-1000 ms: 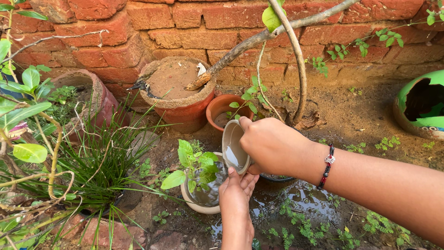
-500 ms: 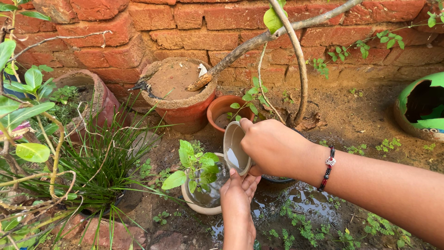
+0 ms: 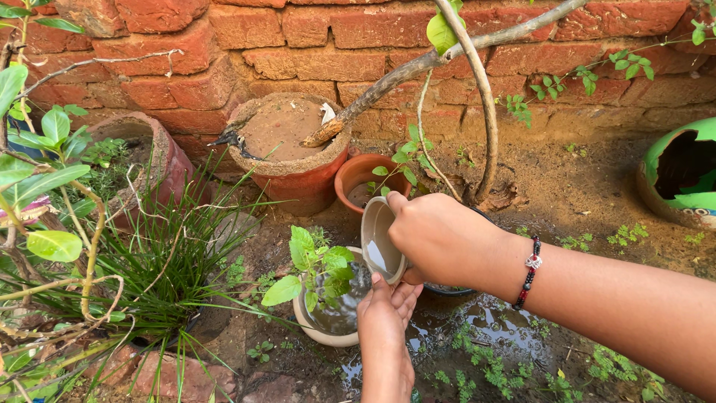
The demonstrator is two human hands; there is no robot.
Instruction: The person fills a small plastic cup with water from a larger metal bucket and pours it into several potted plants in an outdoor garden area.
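Our right hand (image 3: 440, 235) is clamped on a tilted beige cup (image 3: 379, 240) over the water-filled small pot (image 3: 328, 313) with its leafy seedling (image 3: 313, 265); our left hand (image 3: 384, 321), fingers together, touches the cup's underside. Behind stand a terracotta pot (image 3: 358, 175), a larger soil-filled pot (image 3: 287, 153) and the brick wall (image 3: 298, 37); grass (image 3: 164, 261) crowds the left.

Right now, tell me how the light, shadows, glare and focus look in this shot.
Head view: soft, even daylight with no hard shadows; sharp across the brick wall and both hands. Pale sky glare sits on the water in the small pot and on the puddle. The tilted cup in the right hand shows no motion blur.
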